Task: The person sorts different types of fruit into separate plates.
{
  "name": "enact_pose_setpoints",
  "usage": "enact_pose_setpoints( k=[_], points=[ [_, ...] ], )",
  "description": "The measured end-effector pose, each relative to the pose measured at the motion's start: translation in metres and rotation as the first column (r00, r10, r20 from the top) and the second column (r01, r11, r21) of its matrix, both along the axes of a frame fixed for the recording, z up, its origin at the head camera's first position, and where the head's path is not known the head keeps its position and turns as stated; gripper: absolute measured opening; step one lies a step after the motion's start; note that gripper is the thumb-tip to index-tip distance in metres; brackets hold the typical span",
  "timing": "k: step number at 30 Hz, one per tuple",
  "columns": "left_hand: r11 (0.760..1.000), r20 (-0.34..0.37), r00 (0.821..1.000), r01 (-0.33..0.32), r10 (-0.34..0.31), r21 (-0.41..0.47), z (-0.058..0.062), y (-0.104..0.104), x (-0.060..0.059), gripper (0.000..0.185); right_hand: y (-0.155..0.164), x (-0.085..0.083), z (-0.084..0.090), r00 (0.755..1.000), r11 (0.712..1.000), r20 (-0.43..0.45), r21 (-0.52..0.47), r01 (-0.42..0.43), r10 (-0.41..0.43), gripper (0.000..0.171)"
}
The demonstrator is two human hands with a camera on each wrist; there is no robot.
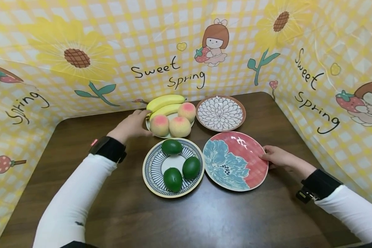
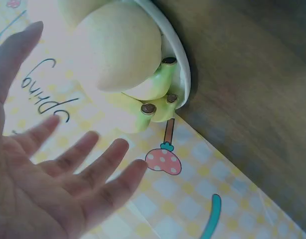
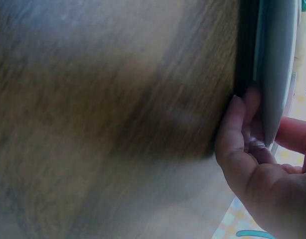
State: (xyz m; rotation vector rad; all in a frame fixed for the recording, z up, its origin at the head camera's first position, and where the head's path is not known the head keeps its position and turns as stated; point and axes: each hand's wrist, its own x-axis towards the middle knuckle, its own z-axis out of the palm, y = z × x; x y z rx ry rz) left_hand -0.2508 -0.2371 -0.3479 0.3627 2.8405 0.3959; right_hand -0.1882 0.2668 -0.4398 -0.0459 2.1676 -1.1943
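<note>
My right hand [image 1: 279, 157] pinches the right rim of a red plate [image 1: 256, 151] with a blue flower. In the right wrist view the thumb [image 3: 295, 135] lies over the rim and the other fingers are beneath it. My left hand [image 1: 131, 125] is at the left side of a fruit plate [image 2: 185, 82], its fingers spread around nothing. Yellow bananas [image 1: 165, 101] and three peaches [image 1: 180, 127] sit on that plate. The left wrist view shows a gap between the fingers [image 2: 110, 191] and the banana ends [image 2: 148, 108].
A blue-and-white patterned plate [image 1: 150, 172] holds three dark green, avocado-like fruits [image 1: 173, 179], left of the red plate. Behind the red plate stands a brown-rimmed plate with a petal pattern [image 1: 220, 113]. Yellow checked cloth [image 1: 117, 44] encloses the brown wooden table [image 1: 127, 206] at the back and sides.
</note>
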Motion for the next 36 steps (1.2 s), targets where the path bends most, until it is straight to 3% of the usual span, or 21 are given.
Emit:
enact_pose_setpoints(
  k=[5, 10, 22, 27, 36],
  points=[
    [0.998, 0.020, 0.998, 0.052, -0.052, -0.022, -0.008, 0.017, -0.025, 0.090, 0.000, 0.000, 0.000, 1.000, 1.000, -0.013, 0.017, 0.004, -0.004, 0.042],
    [0.996, 0.052, 0.996, 0.076, -0.073, -0.053, -0.022, 0.030, -0.037, 0.089, 0.000, 0.001, -0.001, 1.000, 1.000, -0.007, 0.005, 0.018, -0.018, 0.043],
    [0.989, 0.006, 0.998, 0.055, -0.055, -0.138, -0.046, 0.041, -0.053, 0.083, 0.004, -0.002, -0.002, 1.000, 1.000, -0.010, -0.013, 0.026, -0.026, 0.045],
    [0.988, -0.026, 0.998, 0.048, -0.053, -0.148, -0.056, 0.042, -0.056, 0.083, 0.004, -0.002, -0.002, 1.000, 1.000, -0.014, -0.010, 0.028, -0.029, 0.042],
    [0.990, -0.061, 0.997, 0.042, -0.050, -0.134, -0.060, 0.040, -0.053, 0.076, 0.003, -0.002, -0.002, 0.999, 0.999, -0.011, -0.010, 0.037, -0.038, 0.041]
  ],
)
